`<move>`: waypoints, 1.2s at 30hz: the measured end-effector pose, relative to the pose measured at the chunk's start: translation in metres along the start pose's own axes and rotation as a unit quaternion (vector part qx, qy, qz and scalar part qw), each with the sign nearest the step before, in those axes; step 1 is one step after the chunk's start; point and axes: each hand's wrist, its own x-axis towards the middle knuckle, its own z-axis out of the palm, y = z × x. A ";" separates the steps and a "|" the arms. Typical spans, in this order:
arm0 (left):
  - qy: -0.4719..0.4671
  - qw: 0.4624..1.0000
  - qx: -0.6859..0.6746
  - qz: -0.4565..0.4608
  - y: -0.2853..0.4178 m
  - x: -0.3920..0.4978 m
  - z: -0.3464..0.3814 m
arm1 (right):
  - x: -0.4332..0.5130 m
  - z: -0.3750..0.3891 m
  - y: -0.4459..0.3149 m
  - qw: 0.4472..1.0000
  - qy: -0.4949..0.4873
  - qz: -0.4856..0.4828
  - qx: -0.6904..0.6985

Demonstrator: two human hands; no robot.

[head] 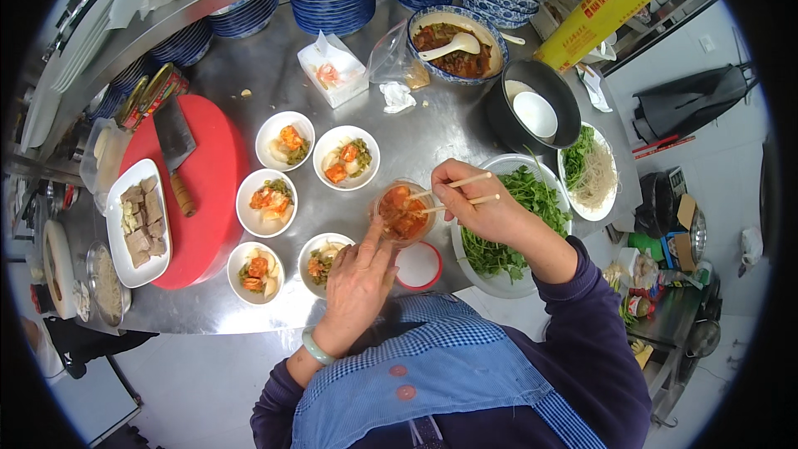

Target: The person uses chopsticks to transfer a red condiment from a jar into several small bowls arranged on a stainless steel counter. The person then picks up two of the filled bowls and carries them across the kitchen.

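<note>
My right hand (474,202) is closed around a pair of wooden chopsticks (477,180), whose tips are inside a clear jar of red kimchi-like pickle (404,209). Fingers of my left hand (361,265) touch the jar's near left rim; whether they grip it cannot be told. Partly under that hand stands a small white bowl (318,251) with greens and pale slices. Several like bowls, such as one at the back (346,158) and one at the left (267,202), hold greens, pale slices and red pickle. A red-rimmed round lid (419,266) lies just below the jar.
A red round chopping board (215,199) carries a cleaver (173,137) and a white dish of sliced meat (144,268). Right of the jar stands a colander of leafy herbs (458,240). Farther back are a black pot (576,106), a patterned bowl of sauce (499,43) and a tissue box (349,88).
</note>
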 end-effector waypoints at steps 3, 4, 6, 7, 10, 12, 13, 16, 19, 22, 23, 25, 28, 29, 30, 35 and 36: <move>0.010 1.000 -0.003 0.009 0.000 -0.006 -0.001 | -0.003 0.001 -0.001 1.000 0.005 0.024 0.007; 0.011 1.000 -0.007 0.012 -0.001 -0.009 -0.002 | -0.004 0.003 0.000 1.000 0.010 0.021 -0.011; 0.014 1.000 -0.004 0.017 -0.002 -0.016 -0.002 | -0.006 0.005 0.005 0.999 0.014 -0.008 -0.048; 0.017 1.000 -0.002 0.020 -0.003 -0.019 -0.002 | -0.008 0.007 0.009 0.997 0.018 -0.031 -0.073; 0.013 1.000 -0.012 0.016 -0.005 -0.026 0.002 | -0.009 0.013 0.024 0.985 0.072 -0.121 -0.097; 0.017 0.999 0.004 0.048 -0.007 -0.028 0.003 | -0.008 0.014 0.029 0.973 0.094 -0.166 -0.129; 0.018 0.998 0.017 0.058 -0.007 -0.029 0.004 | -0.009 0.014 0.029 0.975 0.090 -0.146 -0.143; 0.004 0.998 0.005 0.064 -0.008 -0.031 0.004 | -0.010 0.017 0.026 0.983 0.059 -0.089 -0.147; -0.023 0.998 0.005 0.060 -0.004 -0.027 0.002 | -0.015 0.020 0.022 0.990 0.040 -0.046 -0.129; -0.027 0.996 0.034 0.079 0.001 -0.023 -0.001 | -0.017 0.018 0.023 0.992 0.069 -0.046 -0.093; -0.050 0.997 0.016 0.055 0.003 -0.025 -0.001 | -0.021 0.017 0.025 0.989 0.063 -0.051 -0.123; -0.019 0.996 -0.007 0.086 0.006 -0.029 -0.001 | -0.019 0.020 0.026 0.971 0.077 -0.061 -0.217; -0.005 0.997 -0.014 0.071 0.013 -0.033 0.004 | -0.025 0.010 0.027 0.997 0.071 0.035 -0.016; 0.005 0.998 -0.018 0.068 0.014 -0.036 0.003 | -0.031 0.009 0.026 0.992 0.022 0.026 0.125; -0.013 0.999 -0.010 0.052 0.018 -0.040 0.003 | -0.033 0.007 0.023 0.994 0.036 0.032 0.096; -0.011 0.998 -0.008 0.058 0.021 -0.039 0.008 | -0.030 0.002 0.012 0.996 0.051 0.040 0.064; -0.002 0.998 -0.010 0.057 0.019 -0.040 0.008 | -0.030 0.003 0.011 0.995 0.062 0.039 0.062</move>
